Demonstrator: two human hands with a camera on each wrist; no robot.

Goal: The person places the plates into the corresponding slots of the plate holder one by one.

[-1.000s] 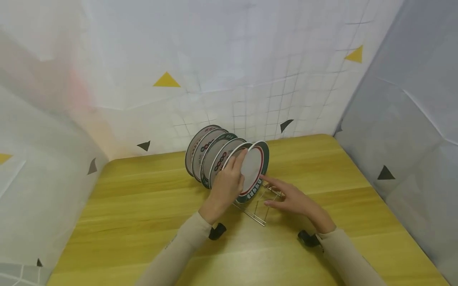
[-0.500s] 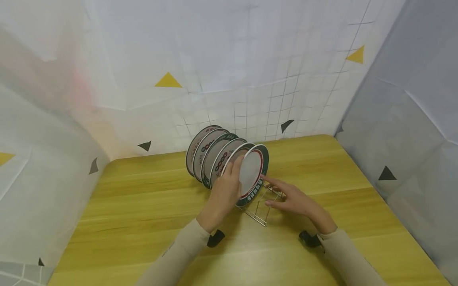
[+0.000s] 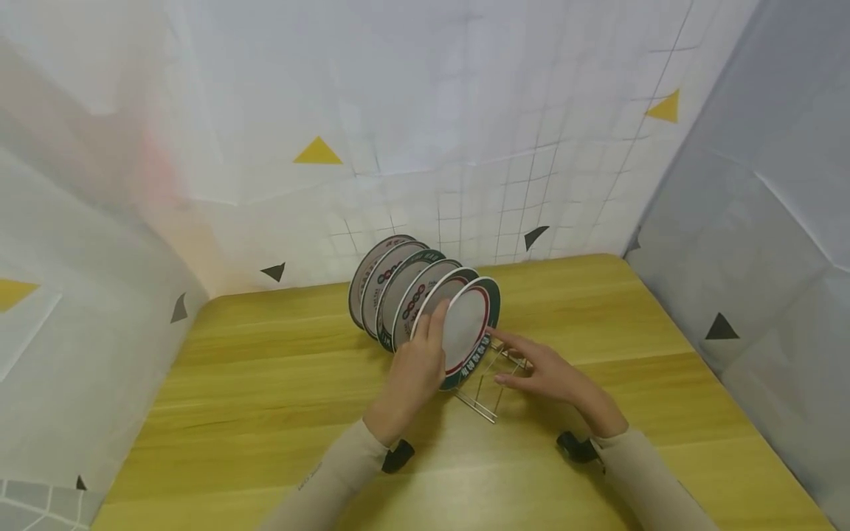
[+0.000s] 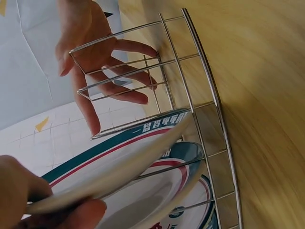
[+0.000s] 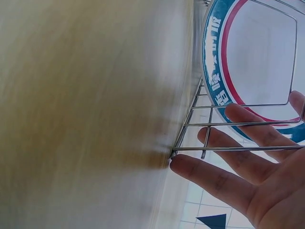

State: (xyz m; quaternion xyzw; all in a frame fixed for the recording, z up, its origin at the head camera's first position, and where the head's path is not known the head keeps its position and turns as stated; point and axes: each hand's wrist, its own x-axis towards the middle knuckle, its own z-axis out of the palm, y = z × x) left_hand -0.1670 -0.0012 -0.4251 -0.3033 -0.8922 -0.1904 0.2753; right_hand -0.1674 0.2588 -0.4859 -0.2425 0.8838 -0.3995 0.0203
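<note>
My left hand (image 3: 413,365) pinches the near-left rim of the front plate (image 3: 462,332), which is white with a green rim and a red ring. That plate stands tilted in a wire rack (image 4: 217,102), its lower edge between the wires. In the left wrist view, the thumb (image 4: 88,214) lies along one face of it. Several similar plates (image 3: 413,299) lean in a row behind it, partly hidden. At the rack's free end, my right hand (image 3: 547,372) has its fingers spread and fairly straight. In the right wrist view, its fingers (image 5: 214,179) lie against or beside the wires.
The rack stands on a yellow wooden table (image 3: 265,413). White sheets (image 3: 412,88) with yellow and black triangles hang behind and at both sides. A dark camera mount sits at each wrist, the left one (image 3: 398,457) close to the tabletop.
My left hand and the front plate have moved slightly down and toward me, and the gap to the plate behind has grown clearer. My right hand stays nearly still.
</note>
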